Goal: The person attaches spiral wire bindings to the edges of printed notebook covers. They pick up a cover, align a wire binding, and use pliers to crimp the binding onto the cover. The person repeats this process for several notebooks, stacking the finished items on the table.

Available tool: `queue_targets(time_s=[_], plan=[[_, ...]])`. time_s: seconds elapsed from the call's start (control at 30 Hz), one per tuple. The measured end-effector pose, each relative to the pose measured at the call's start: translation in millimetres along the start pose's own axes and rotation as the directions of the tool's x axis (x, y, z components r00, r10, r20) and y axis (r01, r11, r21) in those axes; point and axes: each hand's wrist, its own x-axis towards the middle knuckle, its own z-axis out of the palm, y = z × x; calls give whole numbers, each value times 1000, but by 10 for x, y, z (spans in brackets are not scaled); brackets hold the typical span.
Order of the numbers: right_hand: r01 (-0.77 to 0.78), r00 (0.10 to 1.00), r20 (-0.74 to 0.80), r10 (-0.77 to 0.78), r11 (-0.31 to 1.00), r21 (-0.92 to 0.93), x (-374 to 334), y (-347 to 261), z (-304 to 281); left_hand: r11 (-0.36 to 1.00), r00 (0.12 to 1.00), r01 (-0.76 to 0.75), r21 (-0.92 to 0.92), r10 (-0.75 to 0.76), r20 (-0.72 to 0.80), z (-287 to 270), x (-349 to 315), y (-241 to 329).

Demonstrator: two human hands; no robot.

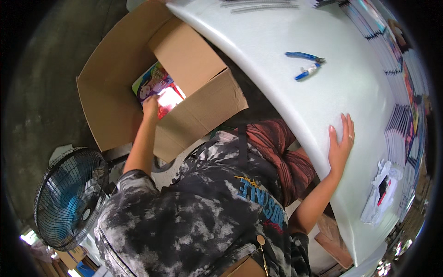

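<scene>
My left hand reaches down into an open cardboard box at the left. Its fingers are closed at the edge of a glossy, colourful book, whose cover shines with glare. Beside it in the box lies a book with a purple and green illustrated cover. My right hand rests palm down on the white table, fingers spread, holding nothing. Farther up the table lie blue-handled cutting pliers, their handles apart.
Several stacks of books with dark coil bindings line the table's right side. Near them is a crumpled white wrapper with something black and red. Thin coils lie at the far edge. A black standing fan stands at lower left.
</scene>
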Motion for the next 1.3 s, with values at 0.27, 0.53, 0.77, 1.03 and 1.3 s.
queue_targets(time_s=[0.27, 0.53, 0.77, 1.03, 1.3], plan=[[-96, 988, -109, 111, 986, 134, -239, -430, 8, 878, 840, 197, -436, 79, 537, 525, -108, 722], [673, 703, 117, -701, 710, 209, 694, -2321, 944, 622, 524, -313, -718, 743, 416, 1410, -895, 1570], [713, 682, 51, -729, 679, 174, 1371, -2205, 1614, 850, 730, -495, 179, 295, 617, 1181, 813, 826], [654, 711, 36, -702, 680, 332, 1375, -2211, 1608, 645, 476, -83, 759, -644, 599, 1486, 1469, 429], [648, 728, -12, -686, 682, 339, 1381, -2245, 1638, 676, 646, -304, 672, -372, 666, 1345, 1526, 97]])
